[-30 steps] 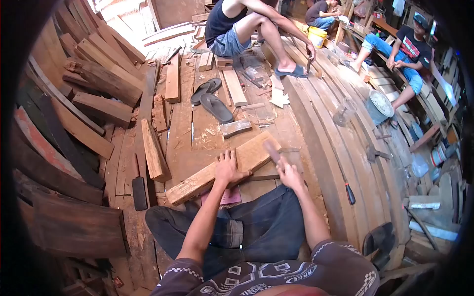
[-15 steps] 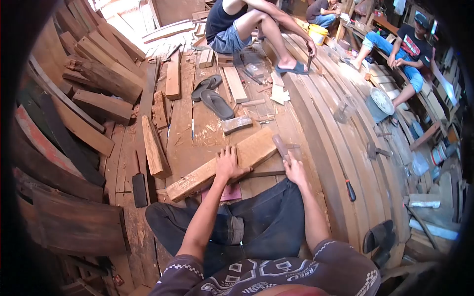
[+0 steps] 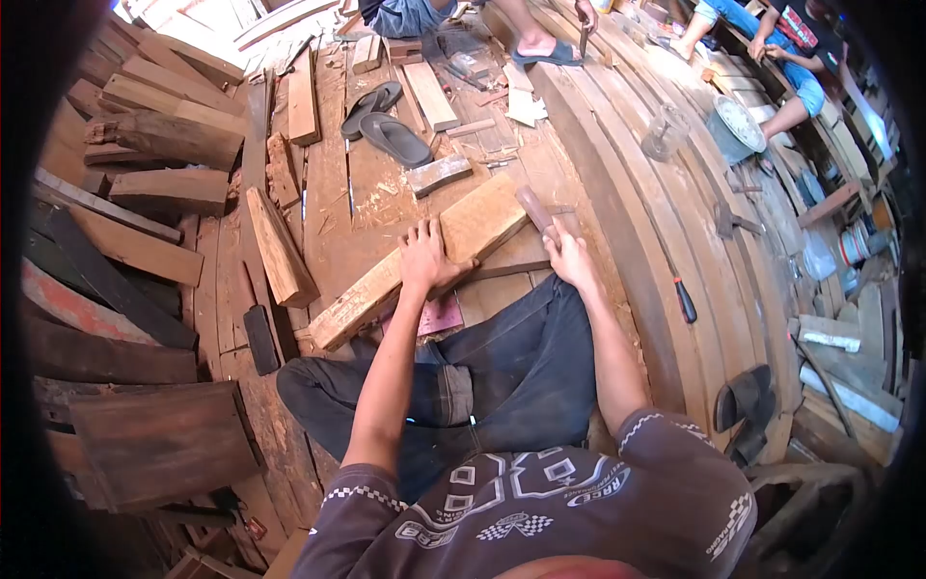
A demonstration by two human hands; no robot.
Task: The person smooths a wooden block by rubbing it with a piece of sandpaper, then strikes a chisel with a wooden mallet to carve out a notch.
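Observation:
A squared wooden beam [image 3: 473, 224] lies at a slant across the floor in front of my crossed legs. My left hand [image 3: 427, 259] rests on its upper face near the middle, fingers spread toward the far edge and thumb stretched to the right. By the beam's right end, my right hand [image 3: 571, 256] is closed around a hand tool [image 3: 533, 207] with a thick brown bar and a thinner piece jutting right. The tool's exact kind is unclear, its lower part hidden by my fingers. A pink sheet [image 3: 439, 317] shows beneath my left wrist.
Ahead lie a whetstone-like block [image 3: 439, 176] and dark sandals [image 3: 395, 140]. A wood offcut [image 3: 281, 248] and other boards stand at left. On the planks at right are a screwdriver [image 3: 685, 300], a glass jar [image 3: 666, 133] and a bucket [image 3: 738, 129]. Other people sit farther back.
The view has tipped downward, so the floor and beam sit higher in the picture. Both hands keep about the same places relative to the beam.

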